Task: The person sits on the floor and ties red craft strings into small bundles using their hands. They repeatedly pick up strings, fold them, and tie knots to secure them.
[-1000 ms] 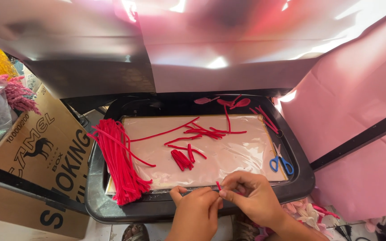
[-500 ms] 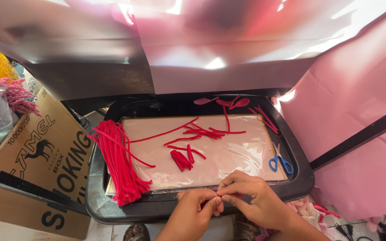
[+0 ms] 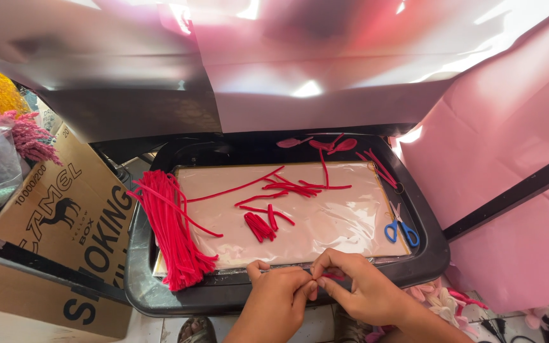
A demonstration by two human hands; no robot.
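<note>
I see my left hand (image 3: 279,293) and right hand (image 3: 358,287) meeting fingertip to fingertip, both pinching one short red pipe cleaner piece (image 3: 332,275) at the near rim of the black tray (image 3: 160,298). On the tray lie one thick red bundle (image 3: 171,225), one small cut pile (image 3: 260,225), and one pair of blue scissors (image 3: 400,228). One cardboard box (image 3: 52,222) stands to the left.

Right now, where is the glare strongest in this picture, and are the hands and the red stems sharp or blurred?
Head view: the strongest glare is blown-out white on the shiny sheet above the black tray, with a pink cast; the plastic-covered board reflects only softly; the left hand, right hand and bundle of red stems are evenly lit and fairly sharp; edges bend from wide-angle distortion.
</note>
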